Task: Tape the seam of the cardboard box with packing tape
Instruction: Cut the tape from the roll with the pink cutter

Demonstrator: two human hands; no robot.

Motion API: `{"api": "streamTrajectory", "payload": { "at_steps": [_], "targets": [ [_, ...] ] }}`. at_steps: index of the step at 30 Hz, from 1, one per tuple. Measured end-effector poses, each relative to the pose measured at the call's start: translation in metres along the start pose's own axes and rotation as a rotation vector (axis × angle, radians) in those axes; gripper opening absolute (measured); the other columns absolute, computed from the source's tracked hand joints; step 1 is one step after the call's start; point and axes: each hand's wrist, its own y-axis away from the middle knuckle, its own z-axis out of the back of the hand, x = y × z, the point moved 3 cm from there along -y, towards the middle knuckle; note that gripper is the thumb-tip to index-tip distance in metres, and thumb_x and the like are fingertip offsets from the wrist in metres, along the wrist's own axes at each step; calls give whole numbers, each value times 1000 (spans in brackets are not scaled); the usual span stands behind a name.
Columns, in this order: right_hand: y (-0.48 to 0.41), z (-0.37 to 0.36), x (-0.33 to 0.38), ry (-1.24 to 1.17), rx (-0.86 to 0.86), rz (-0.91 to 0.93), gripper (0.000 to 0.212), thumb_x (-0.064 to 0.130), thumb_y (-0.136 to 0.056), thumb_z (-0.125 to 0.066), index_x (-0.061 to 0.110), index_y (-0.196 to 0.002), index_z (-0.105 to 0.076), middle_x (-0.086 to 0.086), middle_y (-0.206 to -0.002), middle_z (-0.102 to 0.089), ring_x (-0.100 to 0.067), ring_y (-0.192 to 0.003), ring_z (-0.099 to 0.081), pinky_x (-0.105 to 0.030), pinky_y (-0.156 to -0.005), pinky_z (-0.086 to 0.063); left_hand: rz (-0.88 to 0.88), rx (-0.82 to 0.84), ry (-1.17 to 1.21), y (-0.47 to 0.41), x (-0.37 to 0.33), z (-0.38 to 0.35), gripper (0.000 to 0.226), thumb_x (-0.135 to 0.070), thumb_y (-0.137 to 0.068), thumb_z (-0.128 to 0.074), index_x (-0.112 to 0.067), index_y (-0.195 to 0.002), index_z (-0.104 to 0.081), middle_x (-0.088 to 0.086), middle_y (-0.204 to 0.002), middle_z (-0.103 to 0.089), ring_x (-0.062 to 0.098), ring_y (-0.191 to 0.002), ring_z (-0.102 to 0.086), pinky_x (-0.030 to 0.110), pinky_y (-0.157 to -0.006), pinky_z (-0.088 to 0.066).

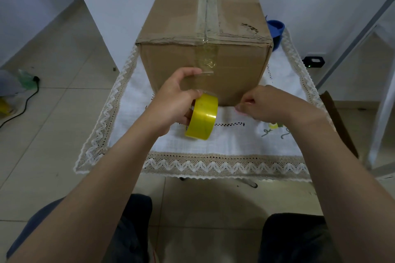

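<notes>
The cardboard box (203, 34) stands on the table (235, 139), which is covered by a lace-edged white cloth. The seam (207, 2) runs along the middle of the box top, straight away from the person, and already carries a strip of clear tape. That strip folds over the near top edge and ends on the near face in a wrinkled tape tail (208, 62).

The left hand (175, 104) is the nearer hand to the tape tail. Its grip is closed around the yellow tape roll (202, 116), which is held on edge just in front of the near face, below the tail. The upper fingers of this hand reach up to the loose lower end of the tail.

The right hand (263, 102) is to the right of the roll, near the lower right part of the near face. Its fingers are curled and pinched together; whether they hold anything cannot be told.

Judgement: the seam lies up and forward of both hands. The remaining work is probably to separate the roll and press the tail flat against the near face.
</notes>
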Motion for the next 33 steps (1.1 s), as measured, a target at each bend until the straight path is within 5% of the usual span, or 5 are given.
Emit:
{"api": "streamTrajectory", "payload": {
  "at_steps": [6,11,18,25,33],
  "targets": [
    [15,13,11,178,-137,-121,32,62,-95,-55,35,-102,-70,0,-102,-68,-28,-94,-67,-41,-84,-54,16,-3,11,3,-1,-2,41,-15,-101,-59,-43,-130,-55,11,-92,-66,28,-66,-63,30,-48,-54],
    [26,6,53,-652,-43,-85,51,64,-94,-60,20,-120,-52,-4,-84,-78,-20,-72,-75,-30,-50,-54,28,4,52,7,-3,-5,40,-15,-102,-58,-41,-132,-54,9,-92,-68,19,-53,-64,27,-46,-52],
    [26,-5,62,-1104,-20,-86,56,24,-88,-83,17,-129,-46,-16,-114,-71,-27,-79,-73,-39,-62,-61,65,1,148,12,-12,-8,28,-22,-104,-56,-32,-130,-59,12,-98,-76,23,-55,-74,30,-47,-56],
    [38,11,55,-983,-116,6,25,12,-89,-81,18,-107,-64,-3,-91,-71,-13,-64,-68,-29,-56,-58,71,-38,167,13,-19,-13,23,-30,-105,-54,-26,-127,-60,16,-92,-78,34,-71,-79,50,-60,-65],
    [48,25,33,-449,-335,-19,8,23,-83,-71,29,-77,-72,11,-82,-69,-12,-80,-64,-30,-72,-52,6,-213,96,3,-12,-14,22,-38,-104,-54,-29,-122,-64,1,-82,-60,17,-53,-69,29,-48,-59]
  ]
}}
